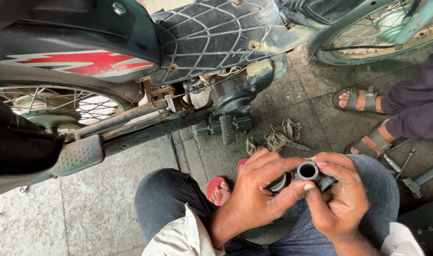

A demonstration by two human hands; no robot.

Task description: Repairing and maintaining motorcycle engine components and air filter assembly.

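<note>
I am squatting on the paved floor (107, 199) beside the motorcycle (188, 57), and both my hands are working above my knees, below its footpeg (227, 129). My left hand (259, 192) is curling partly closed, with its fingers wrapping over a dark ring-shaped part (280, 183) and its thumb pressing up against the small grey metal sleeve (308, 170). My right hand (340, 199) is closing around the same sleeve, pinching it between thumb and forefinger so that its open round end is facing up towards me. The sleeve is sitting just between my two hands, touching both, below and to the right of the footpeg. A crumpled grey rag (283, 134) is lying on the floor just to the right of the footpeg, near my fingers. Further right of the motorcycle's engine, another person's sandalled feet (356, 99) are resting on the floor, and a few metal tools (406, 163) are lying beside them. My red sandal (216, 186) is showing under my left wrist.
</note>
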